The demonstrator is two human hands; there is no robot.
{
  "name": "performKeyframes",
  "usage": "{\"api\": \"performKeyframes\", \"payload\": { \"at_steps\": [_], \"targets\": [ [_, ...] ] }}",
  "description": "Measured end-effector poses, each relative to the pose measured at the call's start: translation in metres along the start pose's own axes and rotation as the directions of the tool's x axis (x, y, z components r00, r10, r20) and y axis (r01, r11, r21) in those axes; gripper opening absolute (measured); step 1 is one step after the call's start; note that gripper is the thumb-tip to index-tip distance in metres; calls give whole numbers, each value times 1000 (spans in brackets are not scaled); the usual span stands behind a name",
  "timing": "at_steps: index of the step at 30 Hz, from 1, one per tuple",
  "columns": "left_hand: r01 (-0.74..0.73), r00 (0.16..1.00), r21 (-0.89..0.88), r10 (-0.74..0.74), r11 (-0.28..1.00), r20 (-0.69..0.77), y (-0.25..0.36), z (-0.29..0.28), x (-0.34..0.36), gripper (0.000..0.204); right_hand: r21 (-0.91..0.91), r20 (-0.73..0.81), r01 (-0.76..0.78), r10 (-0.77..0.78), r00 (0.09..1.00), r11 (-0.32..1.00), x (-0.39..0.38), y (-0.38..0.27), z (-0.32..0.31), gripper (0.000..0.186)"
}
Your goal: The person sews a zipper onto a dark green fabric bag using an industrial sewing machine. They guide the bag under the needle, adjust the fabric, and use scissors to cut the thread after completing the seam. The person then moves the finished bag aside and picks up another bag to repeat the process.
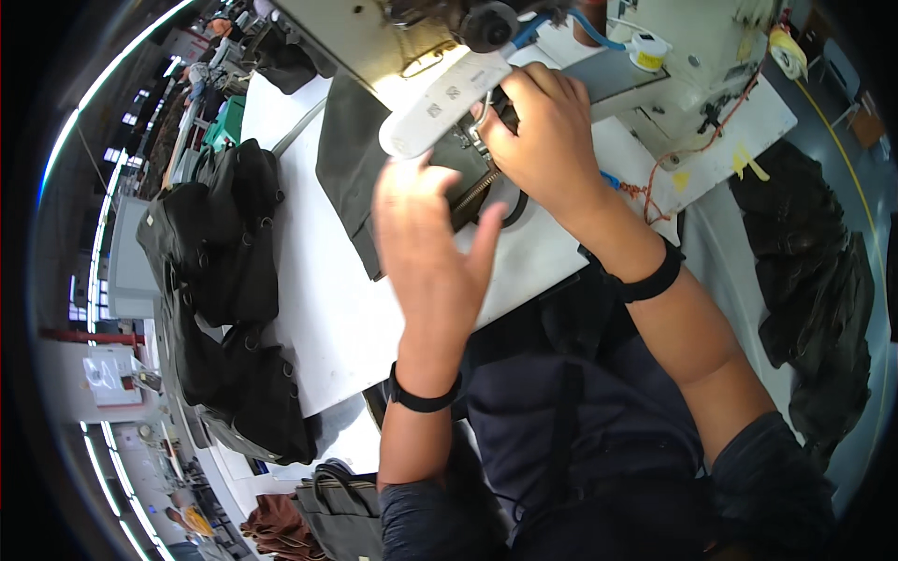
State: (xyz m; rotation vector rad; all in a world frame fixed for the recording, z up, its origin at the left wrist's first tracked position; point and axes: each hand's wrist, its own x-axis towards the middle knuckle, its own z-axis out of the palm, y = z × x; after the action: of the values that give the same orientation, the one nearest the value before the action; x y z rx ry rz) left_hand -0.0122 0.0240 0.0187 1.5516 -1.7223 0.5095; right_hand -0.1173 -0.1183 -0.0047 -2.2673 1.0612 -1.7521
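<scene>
A dark green fabric bag (351,159) lies on the white sewing table, partly under the sewing machine head (374,37). Its brass zipper (475,191) and some metal hardware show between my hands. My right hand (547,131) has its fingers curled round the bag's edge beside the needle area; the fingertips are partly hidden. Blurred by motion, my left hand (426,248) hovers over the bag with thumb and fingers apart, holding nothing. A white rounded guard (440,107) on the machine covers part of the bag and the needle area.
Several dark bags (224,252) are heaped along the table's left side. More dark pieces (804,271) hang at the right. A small white bottle (647,51) and an orange cord (652,182) are by the machine. A green handbag (341,514) stands at lower left.
</scene>
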Motion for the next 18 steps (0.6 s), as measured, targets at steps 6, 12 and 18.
{"api": "performKeyframes", "payload": {
  "at_steps": [6, 12, 18],
  "targets": [
    [-60, 995, 1, 59, 998, 75, -31, 16, -6, 52, 48, 148, -8, 1, 989, 999, 11, 3, -12, 25],
    [-144, 988, 30, 142, 989, 53, -34, 16, -6, 54, 18, 46, 107, -108, 993, 994, 5, 10, -6, 27],
    [-155, 986, 9, 154, 988, 61, -35, 15, -3, 54, 12, 62, 95, -96, 993, 995, 4, 9, -7, 28]
  ]
}}
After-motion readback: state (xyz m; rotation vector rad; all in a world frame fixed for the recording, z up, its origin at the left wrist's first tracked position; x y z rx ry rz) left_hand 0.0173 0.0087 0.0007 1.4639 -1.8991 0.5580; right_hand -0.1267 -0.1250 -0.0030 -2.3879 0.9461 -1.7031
